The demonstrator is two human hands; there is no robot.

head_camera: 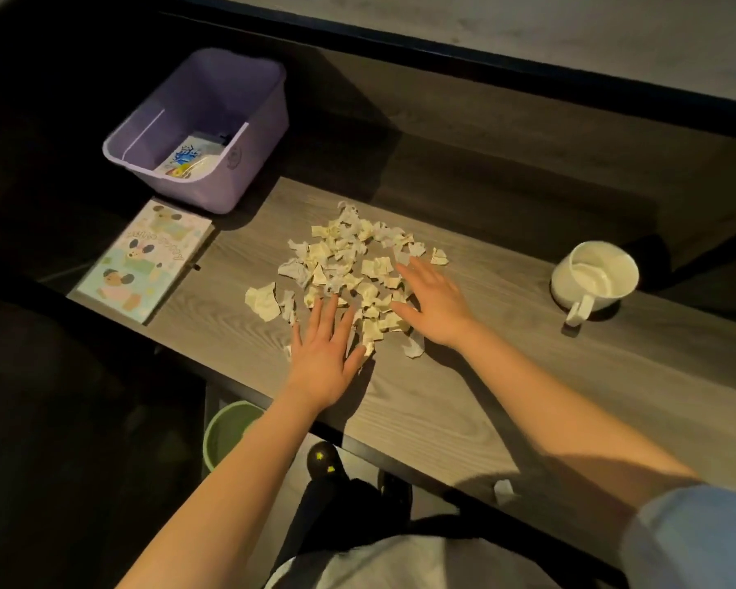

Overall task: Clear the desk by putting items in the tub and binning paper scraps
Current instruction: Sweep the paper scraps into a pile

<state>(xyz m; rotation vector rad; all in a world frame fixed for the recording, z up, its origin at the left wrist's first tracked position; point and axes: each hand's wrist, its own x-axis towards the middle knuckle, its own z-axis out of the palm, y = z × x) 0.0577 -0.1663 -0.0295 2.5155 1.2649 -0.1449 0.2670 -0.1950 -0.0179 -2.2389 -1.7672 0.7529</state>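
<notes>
A heap of torn cream paper scraps (349, 265) lies spread on the wooden desk (506, 376). My left hand (321, 354) lies flat at the heap's near edge, fingers straight and touching scraps. My right hand (432, 301) rests flat on the heap's right side, fingers spread. A purple tub (247, 163) stands at the desk's far left with a small packet inside. An illustrated book (145, 261) lies in front of the tub. A white mug (593, 278) stands to the right. A green bin (226, 431) sits on the floor below the desk's near edge.
One stray scrap (503, 491) lies near the desk's front edge by my right forearm. A dark raised ledge runs along the back of the desk. My legs and a dark shoe show beneath the desk edge.
</notes>
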